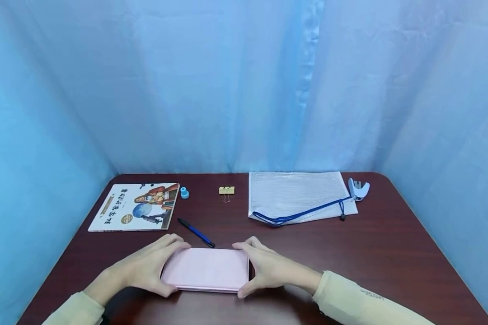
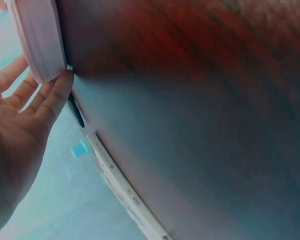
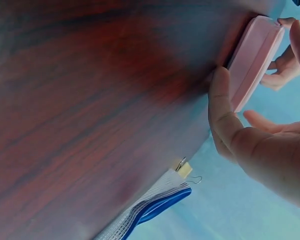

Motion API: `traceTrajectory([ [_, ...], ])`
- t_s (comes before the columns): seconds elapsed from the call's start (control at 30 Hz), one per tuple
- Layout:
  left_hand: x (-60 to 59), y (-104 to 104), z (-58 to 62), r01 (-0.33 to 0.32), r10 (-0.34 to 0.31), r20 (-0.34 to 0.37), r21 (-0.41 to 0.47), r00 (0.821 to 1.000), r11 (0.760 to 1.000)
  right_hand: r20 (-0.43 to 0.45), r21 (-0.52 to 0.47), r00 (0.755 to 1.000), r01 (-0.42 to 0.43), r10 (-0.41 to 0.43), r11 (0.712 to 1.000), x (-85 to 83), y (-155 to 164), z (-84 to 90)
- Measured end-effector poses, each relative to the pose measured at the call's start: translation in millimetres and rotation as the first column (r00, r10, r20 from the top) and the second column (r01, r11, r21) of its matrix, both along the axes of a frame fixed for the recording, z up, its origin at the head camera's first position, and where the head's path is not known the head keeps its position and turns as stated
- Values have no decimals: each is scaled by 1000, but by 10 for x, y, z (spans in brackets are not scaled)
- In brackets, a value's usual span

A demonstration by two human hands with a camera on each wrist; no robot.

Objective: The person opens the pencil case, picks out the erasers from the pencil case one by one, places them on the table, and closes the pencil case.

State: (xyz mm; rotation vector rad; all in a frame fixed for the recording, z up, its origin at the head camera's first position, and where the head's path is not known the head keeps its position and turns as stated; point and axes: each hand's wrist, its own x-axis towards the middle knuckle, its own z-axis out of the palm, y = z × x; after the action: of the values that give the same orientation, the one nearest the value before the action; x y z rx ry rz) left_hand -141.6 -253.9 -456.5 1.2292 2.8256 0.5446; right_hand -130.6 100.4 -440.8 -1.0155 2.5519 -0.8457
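Observation:
A flat pink case [image 1: 205, 269] lies on the dark wooden table [image 1: 390, 253] near its front edge. My left hand [image 1: 168, 268] grips its left end, fingers along the far edge and thumb at the near corner. My right hand [image 1: 250, 269] grips the right end the same way. The left wrist view shows my left hand's fingertips [image 2: 60, 87] touching the corner of the pink case [image 2: 40, 40]. Seen from the right wrist, my right hand's thumb [image 3: 221, 107] presses against the side of the pink case [image 3: 252, 60].
A blue pen [image 1: 196, 232] lies just behind the case. Farther back are a picture book [image 1: 136, 206], a small blue object [image 1: 184, 193], a yellow binder clip [image 1: 226, 191], a mesh zip pouch [image 1: 297, 196] and a stapler [image 1: 358, 188]. Blue curtains enclose the table.

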Motion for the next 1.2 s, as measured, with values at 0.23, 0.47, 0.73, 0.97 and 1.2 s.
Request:
traceTrajectory([
  [0.23, -5, 45, -49, -33, 33, -92, -7, 995, 999, -16, 20, 999, 33, -33, 999, -50, -20, -32],
  [0.47, -33, 75, -86, -34, 29, -169, -30, 985, 999, -1, 37, 999, 46, -46, 998, -48, -64, -42],
  [0.73, -63, 92, -105, -31, 27, -193, -21, 981, 999, -23, 39, 997, 73, -72, 997, -58, -85, -50],
  [0.97, -4, 89, -47, -68, 59, -150, -52, 987, 996, -44, 37, 996, 76, -74, 996, -40, -120, -60],
  [1.2, -8, 101, -17, -68, 59, -138, -61, 989, 996, -39, 47, 996, 82, -80, 996, -39, -132, -52],
])
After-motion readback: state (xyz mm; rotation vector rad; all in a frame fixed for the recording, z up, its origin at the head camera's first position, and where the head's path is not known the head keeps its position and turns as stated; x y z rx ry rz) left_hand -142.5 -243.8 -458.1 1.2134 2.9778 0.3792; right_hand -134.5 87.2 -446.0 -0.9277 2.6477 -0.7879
